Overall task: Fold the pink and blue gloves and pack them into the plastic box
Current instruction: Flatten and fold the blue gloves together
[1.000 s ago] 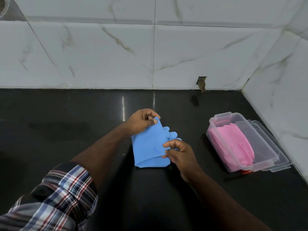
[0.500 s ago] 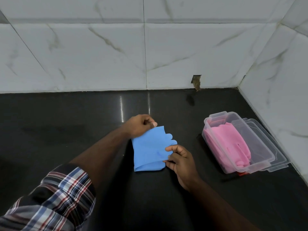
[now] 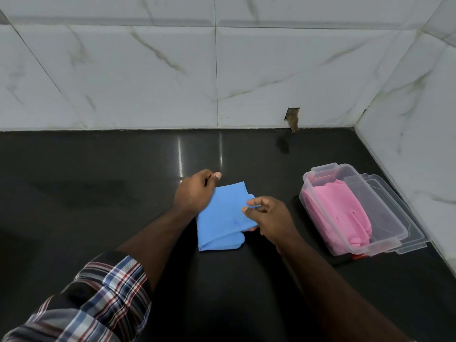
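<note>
White marble-look tile wall behind black table (image 3: 98, 193), folded blue glove (image 3: 219, 218) at centre, left hand (image 3: 195, 193) pinching its far-left corner, right hand (image 3: 269, 215) gripping its right edge, pink gloves (image 3: 338, 213) inside clear plastic box (image 3: 385, 240) at right, lid (image 3: 404, 218) under box, no legible labels or writing.

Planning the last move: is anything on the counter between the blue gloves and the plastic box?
Nothing visible: bare black counter separates the blue gloves from the open plastic box, which already holds the pink gloves.
</note>
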The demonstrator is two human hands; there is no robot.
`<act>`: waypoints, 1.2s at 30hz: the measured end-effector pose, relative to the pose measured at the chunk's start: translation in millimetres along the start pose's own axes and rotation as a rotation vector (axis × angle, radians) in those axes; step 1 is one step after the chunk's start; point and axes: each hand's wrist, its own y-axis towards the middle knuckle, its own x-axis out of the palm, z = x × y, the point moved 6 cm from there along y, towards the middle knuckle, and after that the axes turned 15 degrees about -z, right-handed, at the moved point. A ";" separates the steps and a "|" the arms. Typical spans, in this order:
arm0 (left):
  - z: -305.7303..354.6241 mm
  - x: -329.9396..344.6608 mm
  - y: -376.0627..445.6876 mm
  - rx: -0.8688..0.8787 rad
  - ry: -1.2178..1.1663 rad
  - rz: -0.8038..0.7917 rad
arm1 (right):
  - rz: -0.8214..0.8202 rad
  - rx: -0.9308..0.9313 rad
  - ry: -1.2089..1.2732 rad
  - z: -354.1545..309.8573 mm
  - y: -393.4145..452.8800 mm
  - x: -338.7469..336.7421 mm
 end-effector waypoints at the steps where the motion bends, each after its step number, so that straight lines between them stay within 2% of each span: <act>1: 1.5 0.9 0.1 -0.004 0.046 -0.006 | 0.011 -0.014 -0.050 0.3 2.2 -3.9; 3: 3.1 1.8 0.5 -0.014 0.106 -0.015 | -0.001 -0.036 -0.110 2.8 4.5 -7.0; 9: 5.2 3.0 -4.0 0.001 0.209 -0.031 | -0.013 -0.044 0.095 16.2 2.8 -11.5; 14: 15.6 6.1 -9.5 0.068 0.404 0.006 | -0.027 -0.039 0.060 17.8 4.5 -13.6; 20: 22.2 3.5 -16.3 0.081 0.475 0.011 | -0.018 -0.036 -0.187 12.3 5.3 -14.4; 25: 24.5 -7.8 -42.1 0.100 0.291 0.110 | -0.009 -0.089 -0.381 1.0 1.7 -13.5; 28: 25.2 5.1 -69.2 0.188 0.215 0.095 | 0.003 -0.076 -0.523 -8.1 -2.0 -9.0; 30: 22.9 16.2 -78.0 0.182 0.198 0.059 | 0.060 -0.074 -0.620 -15.3 -6.6 -5.9; 33: 20.8 22.5 -81.2 0.107 0.186 0.035 | 0.162 -0.283 -0.864 -40.3 -11.9 12.7; 36: 23.3 25.2 -81.5 0.081 0.245 0.011 | 0.028 -0.375 -1.028 -51.6 3.0 43.0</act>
